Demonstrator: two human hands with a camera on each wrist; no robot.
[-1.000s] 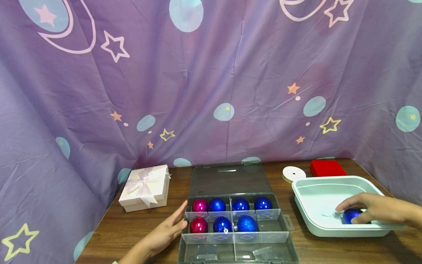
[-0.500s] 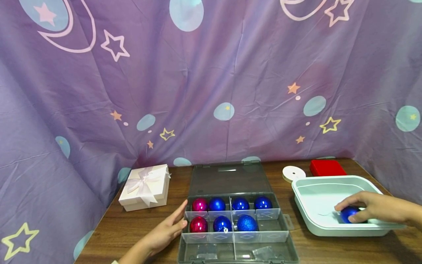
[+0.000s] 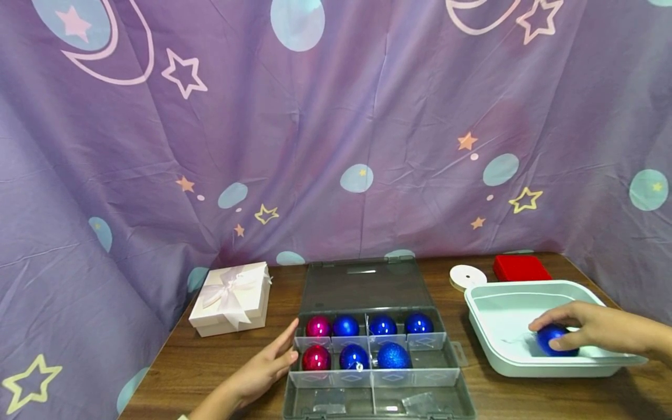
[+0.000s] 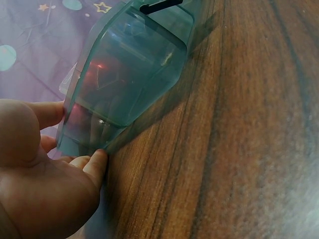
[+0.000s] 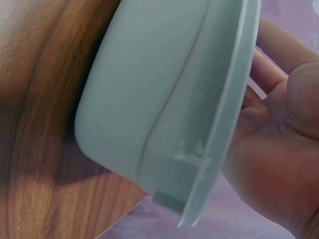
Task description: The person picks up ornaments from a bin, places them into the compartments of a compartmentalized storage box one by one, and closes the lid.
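Note:
My right hand [image 3: 593,331] holds a blue Christmas ball [image 3: 551,337] inside a pale mint plastic basin [image 3: 485,341], thumb on the near side and fingers over the far side. In the right wrist view the basin's wall [image 5: 144,89] hides the ball and fingertips. My left hand [image 3: 265,370] rests with extended fingers against the left side of a smoky clear divided box [image 3: 415,378]. That box contains shiny magenta balls [image 3: 317,357] in its left column and several blue balls [image 3: 382,325] beside them. The left wrist view shows fingers touching the box's side wall [image 4: 134,74].
The box's lid [image 3: 367,289] lies folded back behind it. A white gift box with a ribbon bow [image 3: 231,297] stands at the left. Behind the basin are a white spool [image 3: 467,277] and a red box [image 3: 521,268]. A patterned purple cloth [image 3: 336,146] hangs behind the wooden table [image 3: 173,367].
Within the basin, my right hand and the blue ball have shifted slightly left and up, and more of the ball shows. The left hand and divided box have stayed put.

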